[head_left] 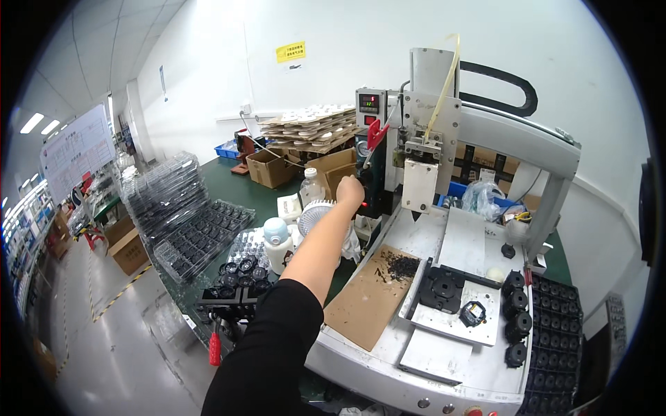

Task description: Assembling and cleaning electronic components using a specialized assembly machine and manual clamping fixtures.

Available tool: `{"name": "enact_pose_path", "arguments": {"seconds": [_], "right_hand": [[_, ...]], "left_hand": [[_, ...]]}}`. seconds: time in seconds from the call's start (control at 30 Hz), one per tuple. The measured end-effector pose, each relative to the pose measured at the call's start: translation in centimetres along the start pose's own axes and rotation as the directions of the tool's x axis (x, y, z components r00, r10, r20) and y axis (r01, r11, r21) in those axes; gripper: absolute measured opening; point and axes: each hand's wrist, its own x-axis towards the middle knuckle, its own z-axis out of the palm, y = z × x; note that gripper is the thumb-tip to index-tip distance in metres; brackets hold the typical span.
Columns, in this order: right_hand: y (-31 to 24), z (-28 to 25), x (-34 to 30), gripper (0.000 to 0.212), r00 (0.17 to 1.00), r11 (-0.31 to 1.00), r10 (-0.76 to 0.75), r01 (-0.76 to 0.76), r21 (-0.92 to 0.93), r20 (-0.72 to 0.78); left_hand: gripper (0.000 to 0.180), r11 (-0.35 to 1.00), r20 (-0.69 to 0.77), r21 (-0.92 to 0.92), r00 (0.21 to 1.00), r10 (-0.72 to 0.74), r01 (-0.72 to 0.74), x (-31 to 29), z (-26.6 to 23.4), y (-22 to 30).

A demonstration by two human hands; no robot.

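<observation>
My left hand (350, 191) reaches up at the front of a dark control box (375, 182) on the left side of a white bench machine (513, 132). Its fingers are curled closed against the box; what they grip, if anything, is hidden. Above the hand sits a red lever-like part (375, 134), with a small digital display (369, 103) higher up. On the machine's bed, a black square housing (442, 289) and a smaller black part with a pale centre (473, 314) rest on a white plate (454, 331). My right hand is out of view.
Cardboard with black scraps (371, 298) lies left of the plate. Several black round parts (517, 326) line the bed's right edge, beside a filled black tray (555, 333). A white bottle (278, 249), a small fan (316, 216) and stacked clear trays (166, 194) stand on the left.
</observation>
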Motion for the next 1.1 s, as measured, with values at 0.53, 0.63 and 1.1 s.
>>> {"name": "enact_pose_path", "arguments": {"seconds": [0.53,0.63,1.1], "right_hand": [[5.2,-3.3,-0.6,0.064,0.995,0.999,-0.019,0.024,-0.046,0.102],[4.3,-3.2,0.4,0.039,0.995,0.995,0.102,-0.102,0.003,-0.002],[3.8,-2.0,1.3,0.027,0.929,0.933,0.310,-0.256,0.254,-0.202]], "left_hand": [[0.023,-0.147,0.407,0.869,0.511,0.757,-0.473,0.3,-1.8,0.8],[0.035,0.659,-0.135,0.599,0.753,0.644,-0.455,0.8,-0.3,0.6],[0.036,0.830,-0.233,0.409,0.836,0.497,-0.379,-3.4,-0.1,1.6]]}}
